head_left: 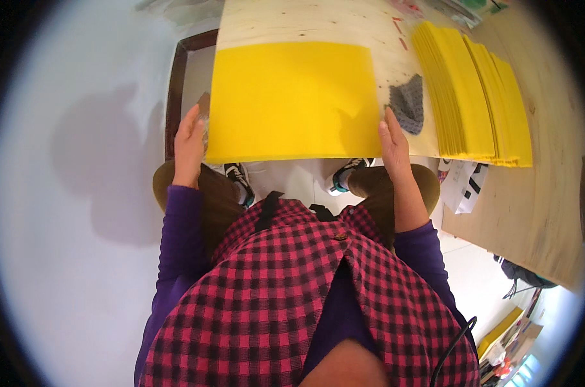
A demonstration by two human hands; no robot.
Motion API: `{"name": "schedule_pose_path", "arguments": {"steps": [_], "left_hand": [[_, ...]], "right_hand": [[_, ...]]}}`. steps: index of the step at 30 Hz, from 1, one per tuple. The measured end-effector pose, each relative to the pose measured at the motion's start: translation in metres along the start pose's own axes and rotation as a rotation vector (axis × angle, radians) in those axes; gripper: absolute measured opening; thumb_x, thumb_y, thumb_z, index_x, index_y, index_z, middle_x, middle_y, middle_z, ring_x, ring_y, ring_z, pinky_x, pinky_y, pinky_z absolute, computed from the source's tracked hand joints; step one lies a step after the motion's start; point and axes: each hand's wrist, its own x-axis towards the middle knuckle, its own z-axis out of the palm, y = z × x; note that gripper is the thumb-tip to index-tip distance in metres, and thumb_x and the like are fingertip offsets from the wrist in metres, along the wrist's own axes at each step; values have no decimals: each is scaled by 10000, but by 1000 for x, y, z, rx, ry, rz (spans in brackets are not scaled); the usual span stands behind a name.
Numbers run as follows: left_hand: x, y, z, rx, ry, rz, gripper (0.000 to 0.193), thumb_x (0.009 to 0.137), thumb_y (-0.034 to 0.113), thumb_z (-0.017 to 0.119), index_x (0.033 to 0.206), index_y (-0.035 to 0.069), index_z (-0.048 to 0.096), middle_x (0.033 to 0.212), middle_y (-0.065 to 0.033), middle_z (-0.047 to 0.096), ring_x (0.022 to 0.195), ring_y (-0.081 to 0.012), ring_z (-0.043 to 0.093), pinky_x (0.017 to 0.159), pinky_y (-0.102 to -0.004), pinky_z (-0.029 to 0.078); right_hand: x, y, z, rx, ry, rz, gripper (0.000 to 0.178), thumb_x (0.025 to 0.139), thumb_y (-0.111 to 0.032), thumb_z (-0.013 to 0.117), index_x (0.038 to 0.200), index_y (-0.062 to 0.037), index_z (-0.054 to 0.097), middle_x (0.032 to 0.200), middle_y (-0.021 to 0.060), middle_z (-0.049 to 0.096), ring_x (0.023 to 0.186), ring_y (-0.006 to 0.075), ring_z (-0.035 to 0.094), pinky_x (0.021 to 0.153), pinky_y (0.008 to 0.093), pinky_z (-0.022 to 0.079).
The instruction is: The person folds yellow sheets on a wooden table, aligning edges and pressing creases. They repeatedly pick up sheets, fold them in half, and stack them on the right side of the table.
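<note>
A yellow rectangular sheet or stack of sheets (292, 100) lies flat on the pale wooden table before me, its near edge along the table's front. Beside its left edge is my left hand (189, 145), fingers stretched out and pointing away from me. My right hand (395, 143) is at the right edge, fingers also extended, thumb side up; it touches or nearly touches the yellow edge. Neither hand is wrapped round anything. Whether the yellow piece is one layer or several cannot be made out.
Right of my right hand lies a grey knitted cloth (407, 106). Fanned piles of yellow sheets (463, 97) stand farther right. A dark brown frame-like edge (176, 90) borders the left side. Below the table hangs a white bag (463, 184). Wooden board (531, 213) extends at right.
</note>
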Motion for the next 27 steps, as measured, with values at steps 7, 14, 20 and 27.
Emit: {"name": "schedule_pose_path", "arguments": {"steps": [7,14,20,27], "left_hand": [[1,-15,11,-367,-35,-177,403,1001,162,471,1373,6,455,1383,-137,494,1254,-197,479,1046,-284,359],[6,-16,18,-237,-83,-58,423,988,125,470,1388,-6,427,1401,-128,481,1276,-205,463,1058,-286,340],[11,-17,19,-172,-107,-34,427,972,95,471,1384,-7,423,1410,-146,469,1308,-223,434,1078,-298,312],[4,2,1,362,-136,395,266,872,66,560,1134,34,598,1136,-164,594,1115,-330,535,971,-376,409]], "right_hand": [[13,-3,20,104,-32,99,649,998,-403,445,1433,60,314,1460,228,377,1353,287,377,1097,317,284],[11,-14,22,40,-20,105,660,995,-420,438,1438,53,310,1467,226,367,1365,288,358,1108,325,267],[12,-17,24,62,-25,101,638,994,-403,442,1427,51,330,1455,229,383,1352,298,374,1098,335,282],[8,-19,11,-102,-8,-94,346,957,-240,533,1207,-2,562,1199,182,584,1136,296,538,990,365,393]]}}
